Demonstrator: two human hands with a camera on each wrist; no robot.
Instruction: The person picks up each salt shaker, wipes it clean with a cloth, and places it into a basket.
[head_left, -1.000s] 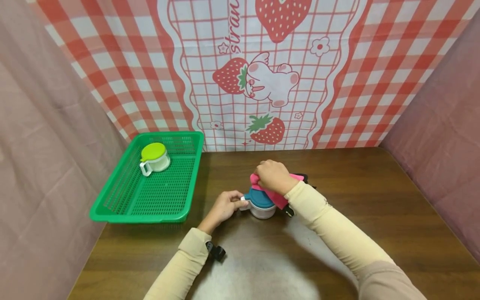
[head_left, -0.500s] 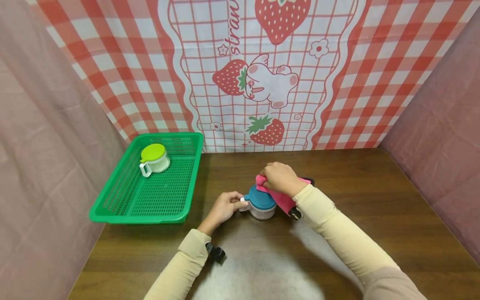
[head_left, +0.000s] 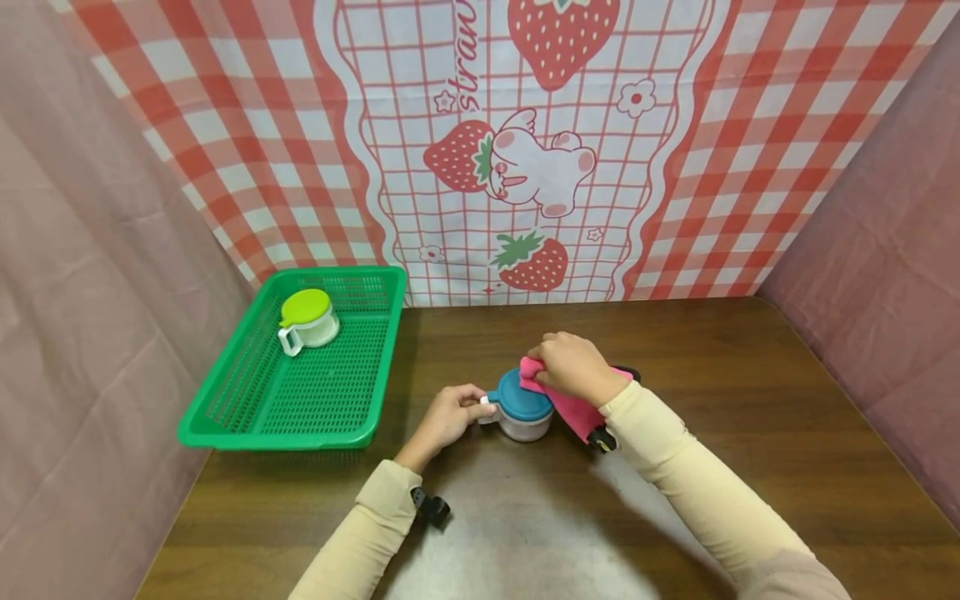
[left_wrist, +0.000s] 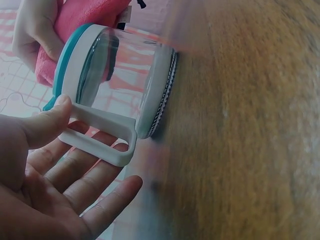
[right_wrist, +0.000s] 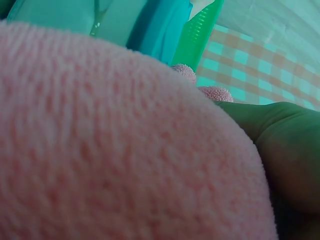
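A clear jar (left_wrist: 127, 75) with a blue lid (head_left: 517, 398) and a white handle (left_wrist: 102, 131) stands upright on the table. My left hand (head_left: 447, 417) pinches that handle between the thumb and the fingers behind it. My right hand (head_left: 576, 367) grips a pink cloth (head_left: 572, 410), which touches the right part of the lid and hangs down beside the jar. In the right wrist view the cloth (right_wrist: 125, 145) fills most of the picture and hides most of the fingers.
A green basket (head_left: 375, 379) stands at the left of the wooden table (head_left: 697, 400), with a second jar with a lime-green lid (head_left: 306, 307) inside. A checked strawberry-print cloth (head_left: 540, 167) hangs behind, and pink curtains (head_left: 877, 250) flank the table.
My right hand and the pink cloth have slid to the right and a little nearer across the lid, uncovering more of it. The left hand and the jar stay put.
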